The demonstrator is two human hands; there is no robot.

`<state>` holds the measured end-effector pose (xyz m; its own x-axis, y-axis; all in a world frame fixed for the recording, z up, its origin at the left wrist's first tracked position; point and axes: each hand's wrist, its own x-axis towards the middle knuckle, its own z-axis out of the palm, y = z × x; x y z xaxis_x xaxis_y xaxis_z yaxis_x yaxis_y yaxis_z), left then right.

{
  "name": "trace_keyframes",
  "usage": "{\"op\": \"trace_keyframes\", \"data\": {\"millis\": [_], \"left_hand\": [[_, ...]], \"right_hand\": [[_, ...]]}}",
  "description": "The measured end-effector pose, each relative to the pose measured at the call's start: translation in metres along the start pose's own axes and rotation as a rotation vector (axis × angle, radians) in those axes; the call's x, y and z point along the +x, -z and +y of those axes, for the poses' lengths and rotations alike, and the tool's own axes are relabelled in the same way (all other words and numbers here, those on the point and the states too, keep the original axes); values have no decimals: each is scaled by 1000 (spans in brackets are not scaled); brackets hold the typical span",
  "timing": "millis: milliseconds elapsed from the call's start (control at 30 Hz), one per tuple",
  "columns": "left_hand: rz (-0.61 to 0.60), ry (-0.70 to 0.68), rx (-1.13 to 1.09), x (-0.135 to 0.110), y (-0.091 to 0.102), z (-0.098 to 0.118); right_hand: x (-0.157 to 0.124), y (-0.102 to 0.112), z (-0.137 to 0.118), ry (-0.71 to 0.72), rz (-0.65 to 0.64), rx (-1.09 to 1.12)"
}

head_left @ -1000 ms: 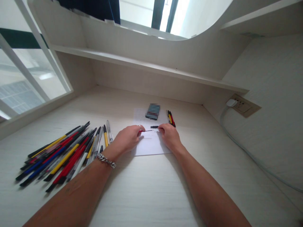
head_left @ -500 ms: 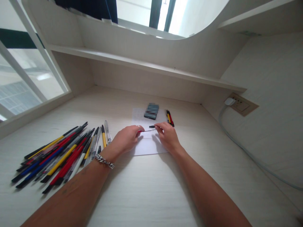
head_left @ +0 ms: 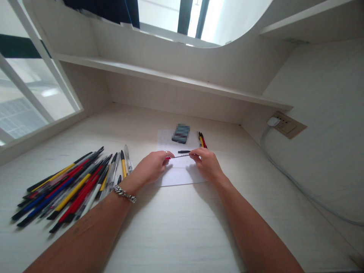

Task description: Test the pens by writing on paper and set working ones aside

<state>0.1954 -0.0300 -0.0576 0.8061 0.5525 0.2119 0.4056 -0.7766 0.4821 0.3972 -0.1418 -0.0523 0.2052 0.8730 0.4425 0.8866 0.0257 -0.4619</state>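
My left hand (head_left: 152,167) and my right hand (head_left: 206,163) pinch the two ends of a thin pen refill (head_left: 179,156) above a white sheet of paper (head_left: 179,175). A red tip shows at the refill's left end, by my left fingers. Just beyond it, a short black pen part (head_left: 184,151) lies on the paper near my right fingers. Farther back on the sheet sits a phone (head_left: 181,134), blurred out. A small bunch of black, yellow and red pens (head_left: 202,140) lies at the paper's far right corner.
A large heap of several pens (head_left: 66,191) lies on the pale desk (head_left: 170,235) left of my left arm. A shelf (head_left: 170,77) runs above the desk's back. A plug and cable (head_left: 273,121) enter a wall socket (head_left: 287,126) at right. A window (head_left: 31,91) is at left.
My right hand has slid slightly right, so more of the refill shows between my hands. The whole view has drifted slightly.
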Motion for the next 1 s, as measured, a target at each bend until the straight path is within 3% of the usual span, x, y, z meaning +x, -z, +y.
{"op": "trace_keyframes", "data": {"millis": [167, 300, 467, 567, 733, 867, 1000], "left_hand": [[20, 51, -11, 0, 2, 0], [23, 116, -25, 0, 4, 4], [44, 80, 4, -1, 4, 4], [50, 52, -15, 0, 4, 3], [55, -6, -13, 0, 7, 8], [81, -57, 69, -1, 10, 18], [82, -108, 115, -2, 10, 25]], "right_hand": [[0, 0, 19, -125, 17, 24], [-2, -11, 28, -185, -32, -85], [-2, -17, 26, -186, -37, -212], [-2, -15, 16, -182, 14, -173], [-2, -17, -14, -212, 16, 241], [-4, -27, -32, -459, -149, 704], [-5, -33, -39, -624, -210, 1097]]}}
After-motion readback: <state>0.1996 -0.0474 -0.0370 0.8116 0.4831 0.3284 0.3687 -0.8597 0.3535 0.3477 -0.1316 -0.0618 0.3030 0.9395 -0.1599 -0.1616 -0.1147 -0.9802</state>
